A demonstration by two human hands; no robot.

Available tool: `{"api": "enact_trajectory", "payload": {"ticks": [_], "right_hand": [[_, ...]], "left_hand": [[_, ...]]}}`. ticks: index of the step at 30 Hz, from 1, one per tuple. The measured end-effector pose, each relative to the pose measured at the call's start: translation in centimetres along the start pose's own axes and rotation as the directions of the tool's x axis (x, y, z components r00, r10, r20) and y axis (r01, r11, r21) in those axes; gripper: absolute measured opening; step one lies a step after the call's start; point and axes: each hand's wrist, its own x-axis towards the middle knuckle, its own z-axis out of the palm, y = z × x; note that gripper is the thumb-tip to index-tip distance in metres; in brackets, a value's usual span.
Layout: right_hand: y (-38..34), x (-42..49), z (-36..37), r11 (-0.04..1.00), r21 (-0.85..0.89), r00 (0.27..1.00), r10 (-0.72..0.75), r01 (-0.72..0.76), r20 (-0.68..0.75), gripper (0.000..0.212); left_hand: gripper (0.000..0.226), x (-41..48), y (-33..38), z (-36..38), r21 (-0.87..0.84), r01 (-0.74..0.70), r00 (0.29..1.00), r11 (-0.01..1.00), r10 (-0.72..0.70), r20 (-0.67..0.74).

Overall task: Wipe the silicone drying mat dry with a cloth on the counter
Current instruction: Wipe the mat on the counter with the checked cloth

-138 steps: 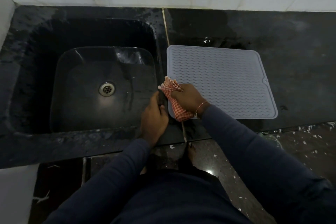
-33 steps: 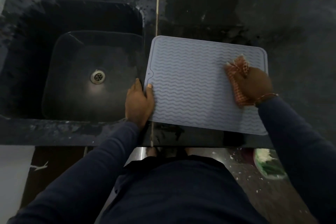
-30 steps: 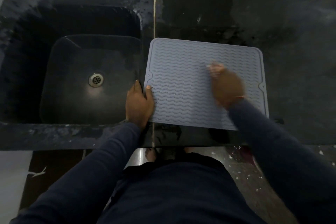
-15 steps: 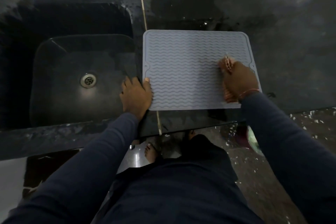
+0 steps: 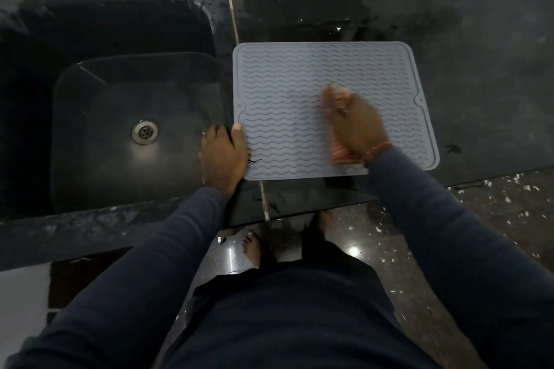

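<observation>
The black sink (image 5: pixel 90 90) has a metal drain (image 5: pixel 144 131) at its bottom. The grey silicone mat (image 5: pixel 293 84) lies flat on the dark counter (image 5: pixel 479 69), just right of the sink. The left hand (image 5: pixel 223 156) rests at the mat's near left edge, fingers loose and thumb pressing on the mat. The right hand (image 5: pixel 358 126), blurred, is closed around a reddish cloth (image 5: pixel 340 154) and presses it on the mat, right of the middle.
</observation>
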Motion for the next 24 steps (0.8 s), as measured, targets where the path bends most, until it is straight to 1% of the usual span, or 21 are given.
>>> {"api": "enact_trajectory", "payload": {"ticks": [1, 2, 3, 4, 6, 8, 9, 11, 13, 14, 15, 16, 17, 19, 20, 21, 22, 24], "right_hand": [[1.7, 0.4, -1.4, 0.991, -0.042, 0.99, 0.123, -0.126, -0.067, 0.055], [2.7, 0.2, -2.0, 0.974, -0.073, 0.973, 0.205, -0.213, -0.106, 0.052], [2.6, -0.3, -2.0, 0.967, -0.09, 0.967, 0.229, -0.24, -0.114, 0.049], [1.5, -0.9, -1.1, 0.973, -0.096, 0.976, 0.201, -0.21, -0.088, 0.046], [-2.8, -2.5, 1.8, 0.995, -0.082, 0.998, 0.055, -0.054, 0.014, 0.038], [-7.4, -4.0, 5.4, 0.996, -0.01, 0.99, -0.085, 0.086, 0.113, 0.033], [-9.0, -4.6, 7.1, 0.992, 0.018, 0.981, -0.126, 0.125, 0.149, 0.029], [-10.3, -4.7, 8.8, 0.988, 0.073, 0.971, -0.145, 0.133, 0.19, 0.022], [-9.4, -3.6, 7.4, 0.976, 0.159, 0.964, -0.181, 0.151, 0.194, 0.032], [-8.3, -2.6, 6.0, 0.971, 0.186, 0.97, -0.182, 0.151, 0.161, 0.038], [-6.7, -1.4, 4.3, 0.977, 0.17, 0.984, -0.146, 0.127, 0.105, 0.041], [-5.0, -0.1, 2.6, 0.988, 0.135, 0.996, -0.08, 0.075, 0.033, 0.045], [-3.1, 1.1, 1.0, 0.996, 0.091, 0.999, 0.014, -0.009, -0.048, 0.049], [-0.9, 2.6, -0.3, 0.976, 0.002, 0.97, 0.216, -0.217, -0.111, 0.052], [-1.4, 2.7, 0.3, 0.964, -0.023, 0.959, 0.262, -0.266, -0.103, 0.051], [-2.6, 2.5, 1.7, 0.97, -0.055, 0.968, 0.233, -0.238, -0.09, 0.046], [-4.5, 2.0, 3.3, 0.982, -0.082, 0.985, 0.165, -0.169, -0.052, 0.04], [-8.4, 1.1, 6.8, 0.997, -0.082, 1.0, 0.011, -0.01, 0.015, 0.031]], "left_hand": [[0.064, 0.0, 0.1, -0.2, -0.02, 0.0, 1.0, 1.0, 0.0, 0.003], [0.065, -0.1, 0.3, -0.2, -0.028, -0.006, 1.0, 1.0, 0.006, 0.006], [0.064, -0.1, 0.5, -0.3, -0.024, -0.012, 1.0, 1.0, 0.013, 0.008], [0.062, 0.0, 0.6, -0.3, -0.018, -0.016, 1.0, 1.0, 0.016, 0.01], [0.06, 0.1, 0.6, -0.1, -0.001, -0.017, 1.0, 1.0, 0.017, 0.008], [0.058, 0.5, 0.3, 0.1, -0.004, -0.019, 1.0, 1.0, 0.019, -0.003], [0.055, 0.6, -0.1, 0.3, -0.021, -0.027, 1.0, 0.999, 0.027, -0.004], [0.051, 0.9, -0.6, 0.3, -0.063, -0.037, 0.999, 0.997, 0.036, -0.02], [0.049, 1.0, -0.5, 0.3, -0.06, -0.014, 1.0, 0.998, 0.013, -0.018], [0.049, 0.9, -0.4, 0.3, -0.056, -0.002, 1.0, 0.998, 0.001, -0.015], [0.051, 0.8, -0.2, 0.4, -0.063, 0.006, 1.0, 0.998, -0.006, -0.013], [0.053, 0.7, -0.2, 0.4, -0.082, 0.01, 1.0, 0.997, -0.011, -0.009], [0.057, 0.7, -0.1, 0.3, -0.105, 0.01, 1.0, 0.994, -0.01, 0.001], [0.062, 0.8, -0.2, 0.3, -0.129, 0.017, 0.999, 0.991, -0.012, 0.039], [0.061, 0.8, -0.1, 0.3, -0.127, 0.019, 0.998, 0.992, -0.012, 0.061], [0.061, 0.7, 0.0, 0.3, -0.117, 0.014, 0.997, 0.993, -0.005, 0.075], [0.06, 0.6, 0.2, 0.1, -0.104, -0.001, 0.997, 0.995, 0.01, 0.08], [0.06, 0.5, 0.3, 0.0, -0.086, -0.043, 0.996, 0.995, 0.049, 0.078]]}}
